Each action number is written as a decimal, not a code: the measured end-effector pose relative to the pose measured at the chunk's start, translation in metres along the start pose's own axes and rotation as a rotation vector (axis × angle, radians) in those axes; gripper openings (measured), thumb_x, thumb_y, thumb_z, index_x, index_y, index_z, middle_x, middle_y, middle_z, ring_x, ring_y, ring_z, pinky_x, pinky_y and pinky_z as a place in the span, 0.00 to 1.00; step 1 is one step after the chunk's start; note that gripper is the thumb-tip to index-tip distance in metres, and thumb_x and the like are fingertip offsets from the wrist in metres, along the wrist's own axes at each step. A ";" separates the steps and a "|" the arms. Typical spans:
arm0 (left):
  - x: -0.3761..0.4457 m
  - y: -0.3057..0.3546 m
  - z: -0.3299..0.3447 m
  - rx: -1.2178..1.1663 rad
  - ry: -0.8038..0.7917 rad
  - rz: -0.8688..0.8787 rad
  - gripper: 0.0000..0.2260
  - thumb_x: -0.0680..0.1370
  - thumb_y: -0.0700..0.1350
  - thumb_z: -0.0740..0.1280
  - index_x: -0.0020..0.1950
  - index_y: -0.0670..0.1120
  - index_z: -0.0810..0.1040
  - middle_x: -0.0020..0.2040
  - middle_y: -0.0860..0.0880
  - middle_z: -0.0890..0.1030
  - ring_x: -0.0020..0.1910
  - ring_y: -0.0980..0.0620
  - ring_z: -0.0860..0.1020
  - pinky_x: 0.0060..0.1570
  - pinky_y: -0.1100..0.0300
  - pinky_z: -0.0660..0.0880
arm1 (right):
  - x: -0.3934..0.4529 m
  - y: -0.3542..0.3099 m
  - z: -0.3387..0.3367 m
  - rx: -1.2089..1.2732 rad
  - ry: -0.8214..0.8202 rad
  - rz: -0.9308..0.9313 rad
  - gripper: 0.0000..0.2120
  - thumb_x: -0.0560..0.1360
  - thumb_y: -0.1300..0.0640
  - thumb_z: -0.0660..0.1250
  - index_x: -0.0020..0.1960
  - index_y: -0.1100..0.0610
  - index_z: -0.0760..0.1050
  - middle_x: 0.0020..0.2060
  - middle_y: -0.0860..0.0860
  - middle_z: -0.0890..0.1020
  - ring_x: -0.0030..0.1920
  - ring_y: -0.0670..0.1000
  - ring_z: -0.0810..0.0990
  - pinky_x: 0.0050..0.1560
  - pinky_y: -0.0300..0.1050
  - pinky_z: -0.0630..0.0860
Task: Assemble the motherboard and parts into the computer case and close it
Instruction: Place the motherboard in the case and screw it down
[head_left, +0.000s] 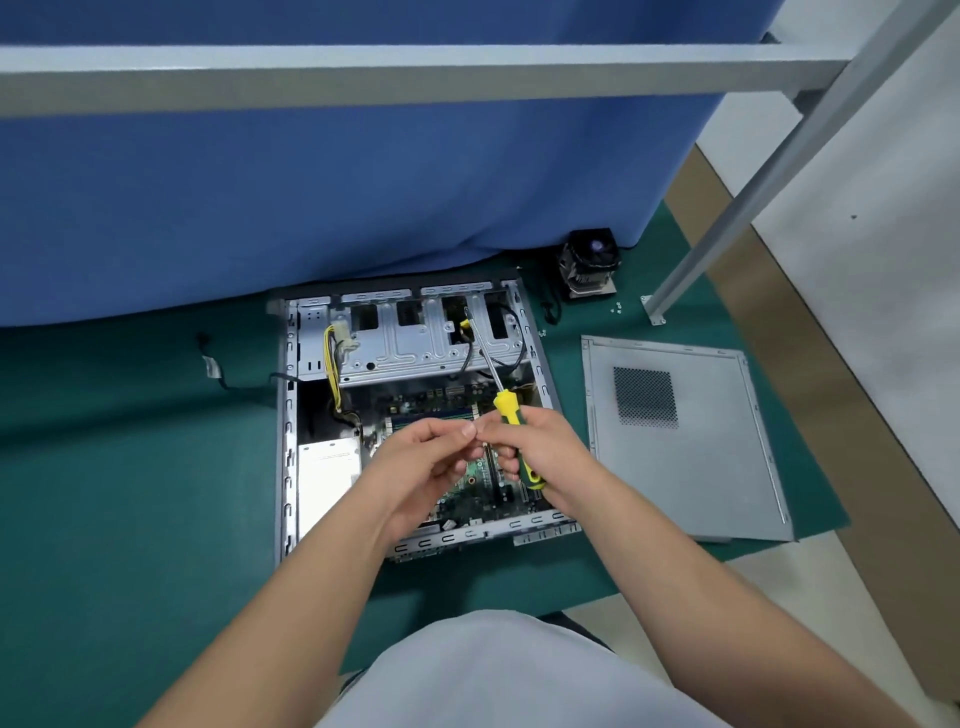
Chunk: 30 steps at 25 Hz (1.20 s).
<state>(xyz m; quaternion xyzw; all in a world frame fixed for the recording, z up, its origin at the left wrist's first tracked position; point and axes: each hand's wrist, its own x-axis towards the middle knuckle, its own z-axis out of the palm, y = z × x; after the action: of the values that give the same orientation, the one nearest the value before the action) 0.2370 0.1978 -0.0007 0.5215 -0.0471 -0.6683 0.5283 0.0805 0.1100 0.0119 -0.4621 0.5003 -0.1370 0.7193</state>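
Open computer case (415, 415) lies flat on green worktop (130, 467), motherboard (467, 493) seated inside. Right hand (540, 457) grips screwdriver (511, 421); left hand (431, 457) fingers pinched, contents unseen. Risk: small screw slipping, dropping among board components.

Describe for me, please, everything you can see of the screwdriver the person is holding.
The screwdriver has a yellow handle with dark green grip sections and a slim, bare metal shaft. The right hand grips the handle, with the butt end sticking out below the fingers. The tool is tilted, its shaft pointing up and away over the open computer case toward the drive bay. The tip touches nothing that can be made out. The left hand's fingertips meet the right hand's beside the handle.
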 end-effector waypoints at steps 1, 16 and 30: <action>0.000 0.001 -0.001 -0.015 0.004 -0.012 0.06 0.69 0.41 0.79 0.43 0.43 0.87 0.48 0.39 0.86 0.41 0.51 0.85 0.38 0.64 0.81 | -0.001 0.000 0.002 0.002 -0.004 -0.002 0.17 0.74 0.56 0.76 0.56 0.68 0.79 0.29 0.50 0.73 0.28 0.48 0.69 0.29 0.42 0.68; 0.002 0.023 -0.023 -0.502 0.181 0.058 0.12 0.80 0.34 0.68 0.64 0.35 0.78 0.56 0.36 0.85 0.54 0.43 0.86 0.46 0.58 0.84 | -0.023 -0.048 -0.013 -0.616 0.051 -0.288 0.16 0.74 0.59 0.74 0.55 0.41 0.76 0.49 0.42 0.83 0.33 0.38 0.79 0.31 0.35 0.73; -0.001 0.034 -0.020 -0.712 0.038 0.127 0.08 0.84 0.35 0.57 0.63 0.38 0.70 0.61 0.32 0.81 0.60 0.34 0.82 0.55 0.43 0.82 | -0.016 -0.036 -0.024 0.412 0.136 -0.294 0.12 0.79 0.66 0.69 0.61 0.62 0.76 0.47 0.59 0.85 0.48 0.56 0.87 0.48 0.41 0.83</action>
<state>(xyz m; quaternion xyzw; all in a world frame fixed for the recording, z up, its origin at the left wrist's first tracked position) 0.2743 0.1937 0.0112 0.3132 0.1661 -0.5991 0.7179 0.0618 0.0887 0.0486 -0.3634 0.4364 -0.3698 0.7353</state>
